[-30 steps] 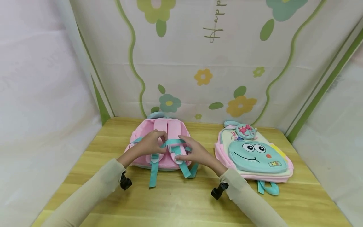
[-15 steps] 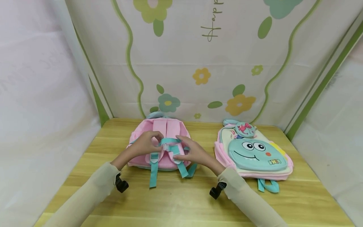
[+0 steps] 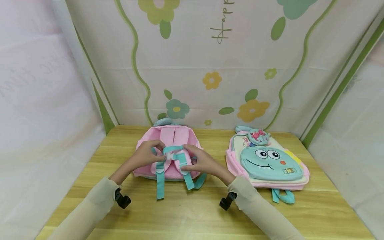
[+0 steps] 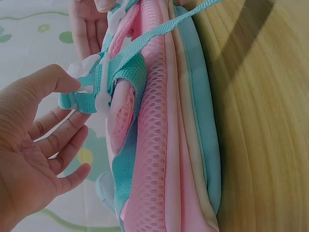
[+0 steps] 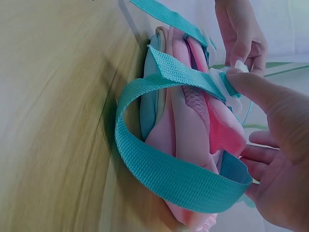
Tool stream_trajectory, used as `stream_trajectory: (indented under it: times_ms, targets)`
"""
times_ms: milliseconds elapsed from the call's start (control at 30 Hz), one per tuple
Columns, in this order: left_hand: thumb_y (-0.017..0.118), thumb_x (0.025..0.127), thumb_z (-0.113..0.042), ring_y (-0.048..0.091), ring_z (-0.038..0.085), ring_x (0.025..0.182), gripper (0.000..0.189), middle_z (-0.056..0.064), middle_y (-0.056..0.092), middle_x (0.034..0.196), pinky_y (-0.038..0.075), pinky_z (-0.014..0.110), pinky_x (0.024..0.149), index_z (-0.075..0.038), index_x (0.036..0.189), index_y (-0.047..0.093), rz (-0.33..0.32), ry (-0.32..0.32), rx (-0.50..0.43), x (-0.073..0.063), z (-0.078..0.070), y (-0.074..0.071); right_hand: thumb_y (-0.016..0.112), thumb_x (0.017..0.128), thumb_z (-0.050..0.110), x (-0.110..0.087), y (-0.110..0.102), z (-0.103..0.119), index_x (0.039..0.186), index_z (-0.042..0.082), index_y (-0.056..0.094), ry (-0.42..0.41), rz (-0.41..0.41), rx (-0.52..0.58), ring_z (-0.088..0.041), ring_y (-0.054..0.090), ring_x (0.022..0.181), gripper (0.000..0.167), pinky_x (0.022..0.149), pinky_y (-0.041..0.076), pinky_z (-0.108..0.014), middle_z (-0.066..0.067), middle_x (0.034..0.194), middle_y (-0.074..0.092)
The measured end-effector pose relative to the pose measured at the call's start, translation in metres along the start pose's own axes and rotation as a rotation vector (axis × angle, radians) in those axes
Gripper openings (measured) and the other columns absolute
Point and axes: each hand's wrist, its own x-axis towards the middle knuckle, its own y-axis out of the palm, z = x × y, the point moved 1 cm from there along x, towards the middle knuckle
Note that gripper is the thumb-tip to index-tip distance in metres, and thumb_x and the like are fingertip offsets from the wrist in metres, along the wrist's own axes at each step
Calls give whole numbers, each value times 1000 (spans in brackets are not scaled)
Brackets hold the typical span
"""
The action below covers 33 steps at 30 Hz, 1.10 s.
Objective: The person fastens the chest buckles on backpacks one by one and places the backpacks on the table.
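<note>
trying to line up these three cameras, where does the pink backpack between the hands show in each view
Head: the pink backpack is left of centre, just below mid-height.
Left wrist: the pink backpack runs top to bottom through the middle.
Right wrist: the pink backpack is right of centre, reaching the bottom edge.
Shared landmark: its teal straps.

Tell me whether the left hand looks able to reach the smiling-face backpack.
Probably not directly: the left hand pinches the white buckle, and the right hand lies between it and the smiling-face backpack.
</note>
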Motion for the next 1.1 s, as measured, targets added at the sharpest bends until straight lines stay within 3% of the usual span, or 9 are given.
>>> stream_trajectory:
  times_ms: [267, 500, 667, 933, 1100]
  targets:
    - [83, 83, -13, 68, 26, 90, 18, 3, 72, 91, 53, 25, 73, -12, 96, 71, 1, -37, -32, -4, 6, -3, 85, 84, 29, 3, 7, 13, 149, 9, 50, -91, -31, -157, -30, 44, 146, 76, 116, 42, -50, -12, 155, 49]
    - [83, 85, -14, 68, 24, 93, 17, 4, 72, 94, 54, 25, 77, -11, 96, 70, 37, -53, -58, -4, 9, -6, 81, 89, 23, 11, 15, 21, 145, 12, 56, -164, 4, -177, -21, 53, 139, 62, 113, 46, -41, -4, 145, 61]
    - [82, 85, -13, 68, 26, 93, 16, 5, 72, 94, 55, 28, 78, -10, 96, 70, 53, -45, -85, -5, 11, -6, 74, 95, 25, 19, 23, 25, 143, 16, 59, -156, 26, -244, -15, 60, 128, 51, 104, 52, -37, -1, 141, 64]
    - [82, 84, -10, 68, 27, 92, 16, 4, 72, 92, 56, 43, 82, -8, 95, 70, 49, -30, -103, -6, 11, -7, 71, 97, 24, 28, 37, 31, 127, 12, 71, -129, -38, -387, -16, 70, 110, 33, 92, 57, -34, -2, 121, 74]
    - [84, 84, -13, 67, 24, 97, 16, 5, 71, 94, 55, 51, 96, -9, 94, 71, 17, -67, -107, -8, 17, -15, 69, 99, 26, 28, 44, 26, 122, 13, 74, -84, -61, -401, -14, 71, 107, 27, 92, 57, -32, -1, 115, 76]
